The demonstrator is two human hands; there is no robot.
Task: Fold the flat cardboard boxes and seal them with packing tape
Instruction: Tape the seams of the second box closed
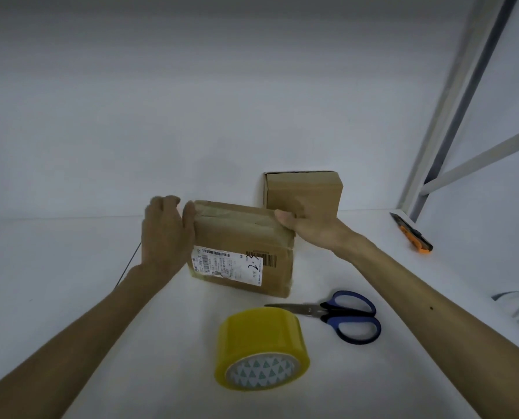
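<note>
A brown cardboard box [243, 234] with a white shipping label stands on edge on the white table [71, 282], clear tape across its top. My left hand [166, 229] holds its left side, thumb over the top edge. At the box's right top corner, my right hand [306, 226] grips it with the thumb on top. A roll of yellow packing tape [261, 347] lies in front of the box, nearer me. Blue-handled scissors [339, 316] lie closed to the right of the roll.
A second brown cardboard box [303, 189] stands against the back wall behind my right hand. An orange and black utility knife [412, 234] lies at the table's right edge by a white metal frame [439, 140]. A thin cable [129, 264] runs beside my left wrist.
</note>
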